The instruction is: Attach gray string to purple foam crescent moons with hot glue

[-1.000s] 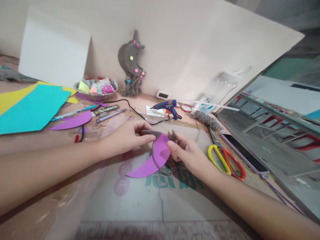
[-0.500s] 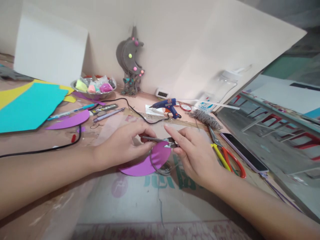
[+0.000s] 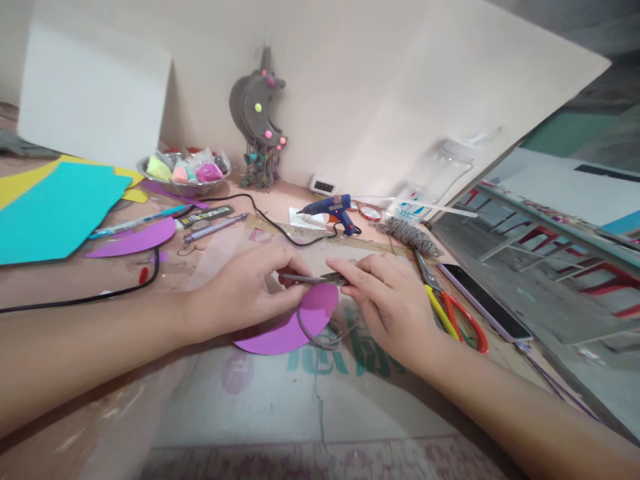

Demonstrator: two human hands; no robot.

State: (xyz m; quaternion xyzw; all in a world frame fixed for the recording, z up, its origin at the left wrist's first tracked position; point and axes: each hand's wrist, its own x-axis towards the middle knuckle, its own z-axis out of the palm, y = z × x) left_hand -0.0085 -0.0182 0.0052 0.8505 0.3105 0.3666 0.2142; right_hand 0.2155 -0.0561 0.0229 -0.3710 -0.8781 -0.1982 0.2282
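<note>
A small digital clock [image 3: 323, 185] sits at twelve o'clock, a clear plastic bottle [image 3: 436, 181] at two, a dark-screened smartphone [image 3: 486, 303] at four.

Present are two hands [image 3: 250, 283] [image 3: 393, 300], one glue gun [image 3: 337, 208], one moon ornament [image 3: 249, 110], one clock [image 3: 323, 185], one bowl [image 3: 186, 187], one bottle [image 3: 443, 167], one phone [image 3: 485, 301], one pair of red-and-yellow-handled scissors [image 3: 434, 285], one bundle of yarn [image 3: 410, 237] and one turquoise sheet [image 3: 55, 210].

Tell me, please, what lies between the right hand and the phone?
The yellow-and-orange scissors lie between the right hand and the phone, as the head view shows; the hand partly hides them.
</note>
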